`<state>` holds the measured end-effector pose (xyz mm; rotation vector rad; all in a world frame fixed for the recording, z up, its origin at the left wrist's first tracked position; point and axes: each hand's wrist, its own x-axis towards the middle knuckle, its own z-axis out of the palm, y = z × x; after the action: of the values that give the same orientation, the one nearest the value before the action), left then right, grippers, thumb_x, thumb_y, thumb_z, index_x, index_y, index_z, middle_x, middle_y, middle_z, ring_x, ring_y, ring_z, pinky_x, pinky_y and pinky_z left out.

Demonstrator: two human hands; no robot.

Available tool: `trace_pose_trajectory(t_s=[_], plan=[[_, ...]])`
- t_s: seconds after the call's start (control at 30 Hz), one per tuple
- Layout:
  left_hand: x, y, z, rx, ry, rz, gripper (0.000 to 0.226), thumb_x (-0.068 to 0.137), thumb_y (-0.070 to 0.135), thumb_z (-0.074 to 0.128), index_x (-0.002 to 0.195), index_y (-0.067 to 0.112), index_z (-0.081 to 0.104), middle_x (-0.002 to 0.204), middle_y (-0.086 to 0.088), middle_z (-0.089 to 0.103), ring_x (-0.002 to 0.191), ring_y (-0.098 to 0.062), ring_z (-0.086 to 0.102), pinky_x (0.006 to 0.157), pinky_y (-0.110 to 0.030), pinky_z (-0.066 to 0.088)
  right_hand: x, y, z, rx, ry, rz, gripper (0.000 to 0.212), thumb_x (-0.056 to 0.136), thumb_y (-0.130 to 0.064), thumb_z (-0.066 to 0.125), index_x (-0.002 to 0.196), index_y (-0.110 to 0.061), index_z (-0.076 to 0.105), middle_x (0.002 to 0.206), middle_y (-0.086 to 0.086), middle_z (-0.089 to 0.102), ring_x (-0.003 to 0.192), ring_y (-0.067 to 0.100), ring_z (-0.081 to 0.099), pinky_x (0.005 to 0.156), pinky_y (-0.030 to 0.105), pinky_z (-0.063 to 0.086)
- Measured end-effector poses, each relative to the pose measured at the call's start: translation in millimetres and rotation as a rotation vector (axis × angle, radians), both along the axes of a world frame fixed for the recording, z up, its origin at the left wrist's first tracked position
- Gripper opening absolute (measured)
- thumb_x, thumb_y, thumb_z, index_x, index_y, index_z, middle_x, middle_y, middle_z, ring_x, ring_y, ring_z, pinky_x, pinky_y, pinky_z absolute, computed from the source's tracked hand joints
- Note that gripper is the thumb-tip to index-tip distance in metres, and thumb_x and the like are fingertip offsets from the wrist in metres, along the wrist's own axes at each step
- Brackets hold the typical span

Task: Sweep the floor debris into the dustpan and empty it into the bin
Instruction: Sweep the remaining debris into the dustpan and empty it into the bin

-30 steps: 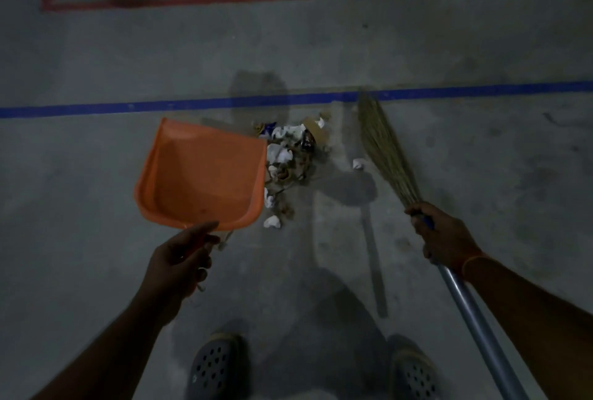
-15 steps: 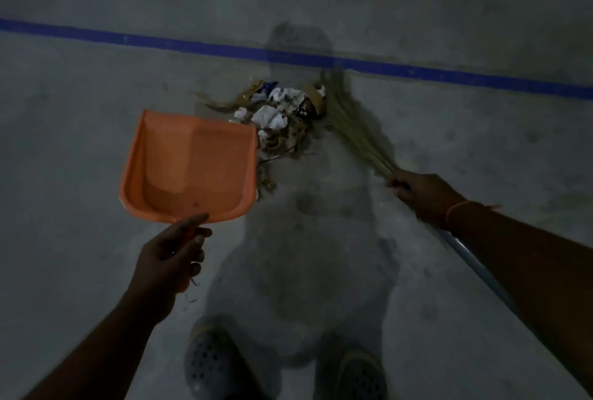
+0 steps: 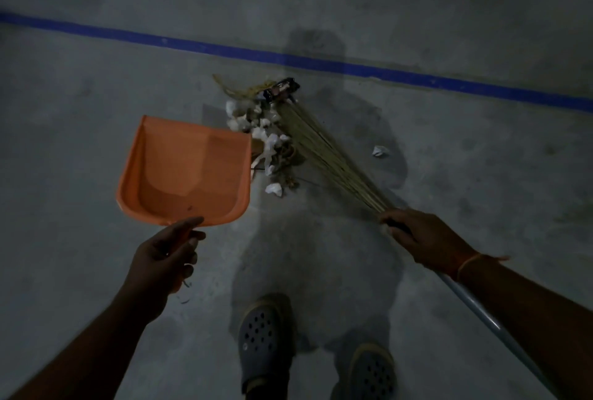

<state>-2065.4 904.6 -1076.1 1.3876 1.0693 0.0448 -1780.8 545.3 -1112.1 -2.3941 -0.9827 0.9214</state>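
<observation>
A: What do the hands hold?
B: The left hand point(image 3: 160, 258) grips the orange dustpan point(image 3: 189, 172); the right hand point(image 3: 423, 239) grips the grass broom point(image 3: 324, 149).
A: And the debris?
B: Crumpled white paper scraps point(image 3: 269, 143) lie heaped on the floor point(image 3: 80, 95) between dustpan and bristles.

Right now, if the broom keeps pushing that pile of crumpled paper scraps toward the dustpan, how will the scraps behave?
The crumpled paper scraps look light, so they'll probably scatter. One stray scrap lies behind the broom.

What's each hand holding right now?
Left hand: grips the orange plastic dustpan by its handle.
Right hand: grips the straw broom where its bristles meet the shaft.
</observation>
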Motion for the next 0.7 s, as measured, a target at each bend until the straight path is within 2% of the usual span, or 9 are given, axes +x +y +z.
trace_pose_trajectory(t_s=[0.07, 0.17, 0.27, 0.33, 0.47, 0.53, 0.6, 0.7], plan=[[-2, -1, 8, -0.002, -0.008, 0.0, 0.036, 0.098, 0.005, 0.062, 0.127, 0.026, 0.07, 0.11, -0.008, 0.073, 0.07, -0.016, 0.061, 0.059, -0.035, 0.043, -3, -11, 12, -0.003, 0.017, -0.057, 0.025, 0.098, -0.022, 0.053, 0.121, -0.025, 0.063, 0.113, -0.005, 0.064, 0.068, -0.015, 0.053, 0.065, 0.007, 0.035], [-1, -8, 17, 0.003, -0.022, -0.014, 0.037, 0.098, 0.004, 0.061, 0.13, 0.022, 0.068, 0.11, -0.009, 0.073, 0.07, -0.016, 0.06, 0.049, -0.025, 0.044, -5, -26, 25, 0.012, 0.024, -0.163, 0.022, 0.098, -0.022, 0.054, 0.117, -0.028, 0.063, 0.103, -0.007, 0.065, 0.066, -0.019, 0.054, 0.061, 0.005, 0.035], [1, -18, 23, -0.011, -0.057, -0.007, 0.037, 0.098, 0.002, 0.061, 0.129, 0.02, 0.068, 0.11, -0.01, 0.073, 0.068, -0.014, 0.06, 0.049, -0.023, 0.045, -6, -41, 31, 0.037, 0.03, -0.259, 0.02, 0.097, -0.025, 0.055, 0.113, -0.035, 0.062, 0.096, -0.005, 0.066, 0.062, -0.003, 0.062, 0.053, 0.01, 0.045], [2, -24, 24, -0.018, -0.076, -0.019, 0.037, 0.098, 0.002, 0.061, 0.129, 0.021, 0.069, 0.111, -0.011, 0.072, 0.069, -0.015, 0.06, 0.051, -0.026, 0.046, -7, -50, 32, 0.042, 0.04, -0.311, 0.02, 0.097, -0.026, 0.054, 0.114, -0.035, 0.062, 0.101, -0.004, 0.066, 0.061, 0.005, 0.063, 0.054, 0.018, 0.05], [6, -35, 24, -0.035, -0.115, -0.017, 0.037, 0.097, 0.0, 0.06, 0.126, 0.02, 0.07, 0.109, -0.01, 0.073, 0.07, -0.015, 0.061, 0.056, -0.028, 0.048, -15, -71, 27, 0.025, 0.032, -0.414, 0.02, 0.098, -0.027, 0.053, 0.115, -0.033, 0.062, 0.108, -0.006, 0.066, 0.066, -0.006, 0.054, 0.067, 0.025, 0.048], [7, -39, 22, -0.036, -0.127, -0.016, 0.036, 0.097, 0.0, 0.06, 0.126, 0.02, 0.07, 0.108, -0.01, 0.073, 0.07, -0.015, 0.061, 0.057, -0.028, 0.048, -24, -81, 23, 0.002, 0.045, -0.48, 0.017, 0.098, -0.029, 0.053, 0.11, -0.038, 0.06, 0.098, -0.001, 0.069, 0.058, 0.004, 0.059, 0.061, 0.029, 0.051], [6, -41, 20, -0.032, -0.133, -0.022, 0.036, 0.098, 0.001, 0.06, 0.126, 0.021, 0.07, 0.108, -0.009, 0.074, 0.071, -0.016, 0.061, 0.058, -0.028, 0.049, -35, -90, 20, -0.006, 0.094, -0.566, 0.015, 0.098, -0.027, 0.052, 0.107, -0.035, 0.061, 0.084, 0.004, 0.069, 0.049, 0.017, 0.06, 0.049, 0.03, 0.051], [-2, -43, 18, -0.033, -0.14, -0.006, 0.036, 0.097, 0.0, 0.061, 0.126, 0.021, 0.07, 0.108, -0.009, 0.074, 0.07, -0.016, 0.06, 0.057, -0.028, 0.049, -57, -97, 12, -0.022, 0.183, -0.66, 0.014, 0.098, -0.024, 0.053, 0.104, -0.032, 0.062, 0.075, 0.013, 0.066, 0.043, 0.023, 0.057, 0.041, 0.031, 0.05]])
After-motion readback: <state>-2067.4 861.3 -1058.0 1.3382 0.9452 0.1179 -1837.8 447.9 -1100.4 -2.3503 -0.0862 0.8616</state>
